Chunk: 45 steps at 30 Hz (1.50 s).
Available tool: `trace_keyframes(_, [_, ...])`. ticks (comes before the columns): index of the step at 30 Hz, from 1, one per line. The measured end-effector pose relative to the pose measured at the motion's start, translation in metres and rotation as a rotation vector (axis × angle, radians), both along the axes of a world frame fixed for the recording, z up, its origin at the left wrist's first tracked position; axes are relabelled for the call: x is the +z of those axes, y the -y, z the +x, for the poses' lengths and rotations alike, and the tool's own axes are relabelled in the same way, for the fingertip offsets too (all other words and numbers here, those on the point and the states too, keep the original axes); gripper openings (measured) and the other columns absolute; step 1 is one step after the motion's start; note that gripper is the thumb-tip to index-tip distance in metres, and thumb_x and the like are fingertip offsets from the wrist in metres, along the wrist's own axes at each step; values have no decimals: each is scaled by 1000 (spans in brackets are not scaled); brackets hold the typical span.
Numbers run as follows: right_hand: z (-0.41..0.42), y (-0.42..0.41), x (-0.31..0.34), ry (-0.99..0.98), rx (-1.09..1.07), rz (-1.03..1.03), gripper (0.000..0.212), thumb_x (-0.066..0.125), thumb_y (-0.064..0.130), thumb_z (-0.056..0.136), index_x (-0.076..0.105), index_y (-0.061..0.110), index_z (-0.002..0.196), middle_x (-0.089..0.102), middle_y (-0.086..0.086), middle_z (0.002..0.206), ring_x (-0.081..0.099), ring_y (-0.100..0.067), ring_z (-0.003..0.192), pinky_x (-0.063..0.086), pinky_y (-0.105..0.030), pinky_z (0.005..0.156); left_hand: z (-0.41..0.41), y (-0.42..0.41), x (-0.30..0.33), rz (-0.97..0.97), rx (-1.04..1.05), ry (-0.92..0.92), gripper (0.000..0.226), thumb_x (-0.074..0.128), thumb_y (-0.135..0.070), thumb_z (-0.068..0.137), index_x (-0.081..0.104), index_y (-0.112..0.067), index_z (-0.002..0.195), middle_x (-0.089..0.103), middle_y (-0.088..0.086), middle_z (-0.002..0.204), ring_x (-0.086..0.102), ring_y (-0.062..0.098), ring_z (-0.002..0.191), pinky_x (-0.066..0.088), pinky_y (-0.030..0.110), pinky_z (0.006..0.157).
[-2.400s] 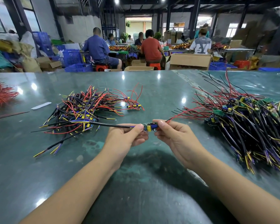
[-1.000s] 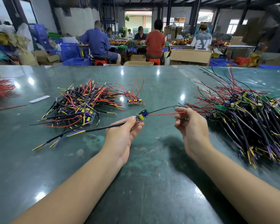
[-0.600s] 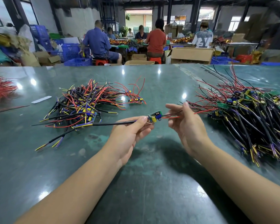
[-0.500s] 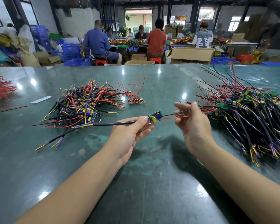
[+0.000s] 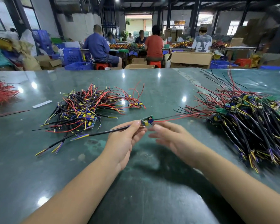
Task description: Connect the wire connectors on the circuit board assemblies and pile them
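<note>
big tangled pile of wired boards (image 5: pixel 252 120) right on the surface (image 5: pixel 152 183), smaller pile (image 5: pixel 81 109) left. left hand (image 5: pixel 124 141) pinches a little circuit board (image 5: pixel 146 121) mid-air, right hand (image 5: pixel 171 138) open beside it. light, floppy wires, grab the board edges

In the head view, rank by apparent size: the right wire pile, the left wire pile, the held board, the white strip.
1. right wire pile
2. left wire pile
3. white strip and held board: look alike, and the board is nearer, so unranked.
</note>
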State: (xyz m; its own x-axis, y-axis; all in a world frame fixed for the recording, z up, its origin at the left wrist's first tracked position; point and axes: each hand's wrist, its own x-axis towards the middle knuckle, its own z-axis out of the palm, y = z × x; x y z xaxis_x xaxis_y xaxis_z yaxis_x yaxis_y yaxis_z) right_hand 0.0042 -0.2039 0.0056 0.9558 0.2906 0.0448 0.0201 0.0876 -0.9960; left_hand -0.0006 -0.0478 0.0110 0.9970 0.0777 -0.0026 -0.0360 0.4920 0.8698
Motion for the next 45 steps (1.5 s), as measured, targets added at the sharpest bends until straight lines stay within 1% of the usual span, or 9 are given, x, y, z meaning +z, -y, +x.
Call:
trace_keyframes(4, [-3,-11,-4,91,-84,-18,13,61,21,89,68,16,98,71,5,95,63,-5,90,48,-24,82,-7,8,0,22,-139,26,15,56,-1,89,71,1,85,74,14,86,71,16,76,55,20,66])
trace_keyframes(9, [-2,-8,-2,69,-113,247,31,66,25,75,66,4,97,67,-10,95,61,-21,94,41,-46,99,-10,11,4,80,-232,32,22,57,-8,88,78,-12,82,73,4,75,67,10,67,54,17,63])
trace_keyframes(19, [8,18,21,21,-285,712,10,51,18,91,59,15,87,72,-1,80,71,-17,84,56,-26,77,-3,-4,9,-94,-95,-38,11,63,-13,82,72,-7,83,70,4,68,65,6,56,53,16,53])
trace_keyframes(26, [7,32,37,-65,-350,829,14,55,19,90,60,7,85,67,-1,67,70,-12,67,54,-16,54,-11,-6,3,405,-349,32,15,67,-10,80,78,-14,70,71,10,68,66,12,56,53,20,56])
trace_keyframes(29, [4,37,43,-54,-360,803,12,58,20,87,62,9,84,65,0,65,68,-10,63,53,-14,51,-16,-8,6,453,-434,110,12,72,-23,69,79,-16,77,72,12,72,68,15,59,54,22,57])
trace_keyframes(34, [-2,42,47,237,-439,513,16,52,15,95,62,11,84,64,1,65,66,-12,63,52,-17,55,-15,-12,9,488,-393,166,14,60,-10,86,73,-14,91,74,11,77,70,17,63,54,21,57])
trace_keyframes(39, [-7,67,78,682,-704,-13,21,50,16,97,60,21,79,56,6,61,49,-6,53,39,-17,50,-9,-18,8,512,-188,197,18,56,-4,92,70,-13,99,75,7,83,70,14,63,52,18,57])
trace_keyframes(42, [-3,113,104,683,-900,-246,20,50,27,94,63,17,83,46,5,62,38,-8,53,30,-28,48,-4,-25,5,503,-55,187,19,55,-4,92,70,-14,97,75,4,78,67,11,58,51,15,55])
trace_keyframes(45, [10,166,112,463,-1025,-779,29,51,27,92,66,10,111,64,-8,85,55,-24,77,41,-35,69,-1,-26,3,501,-3,169,21,53,-2,93,70,-16,94,74,2,74,64,9,55,52,15,55])
